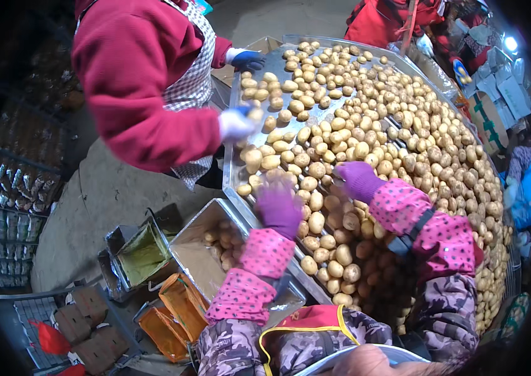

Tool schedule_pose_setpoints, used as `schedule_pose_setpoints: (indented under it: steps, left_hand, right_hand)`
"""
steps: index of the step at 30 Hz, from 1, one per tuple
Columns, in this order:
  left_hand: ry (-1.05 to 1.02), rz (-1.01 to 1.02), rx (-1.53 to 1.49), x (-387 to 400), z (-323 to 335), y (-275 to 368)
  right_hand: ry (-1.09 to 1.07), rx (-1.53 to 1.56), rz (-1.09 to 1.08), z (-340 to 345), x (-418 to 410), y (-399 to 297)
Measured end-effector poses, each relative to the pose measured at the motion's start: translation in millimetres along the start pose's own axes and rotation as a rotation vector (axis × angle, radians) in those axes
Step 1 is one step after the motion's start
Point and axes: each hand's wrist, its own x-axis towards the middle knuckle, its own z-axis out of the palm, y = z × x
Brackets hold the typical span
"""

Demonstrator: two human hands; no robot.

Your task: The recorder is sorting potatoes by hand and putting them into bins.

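Observation:
Many potatoes (416,136) lie across a large metal sorting table (277,70) with a raised rim. My left hand (278,207), in a purple glove, is motion-blurred over potatoes near the table's left edge; whether it holds one I cannot tell. My right hand (358,181), also purple-gloved, is over the potatoes to the right, its fingertips against the pile; its grip is not clear. Pink dotted sleeve covers reach up both forearms. Below my left hand, a lined box (195,254) holds some potatoes.
Across the left corner a person in a red top (143,94) handles potatoes with gloved hands. More people work at the far right. Orange mesh bags (183,301), a green-lined container (143,256) and cardboard boxes (89,308) stand at lower left. Filled racks line the far left.

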Motion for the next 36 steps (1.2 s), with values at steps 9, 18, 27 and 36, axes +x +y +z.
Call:
schedule_pose_setpoints:
  steps: [9,18,27,36]
  left_hand:
    - [0.121,0.164,0.054,4,9,8]
    - [-0.302,-0.667,-1.990,-72,17,29]
    - [-0.418,-0.667,-2.408,-94,9,21]
    - [-0.652,-0.467,-2.226,-104,7,16]
  right_hand:
    - [-0.105,-0.138,0.125,44,36,-35]
    - [-0.142,0.230,0.207,18,13,-22]
    - [0.106,0.027,-0.441,6,36,-60]
    - [0.044,-0.208,0.073,-13,72,40]
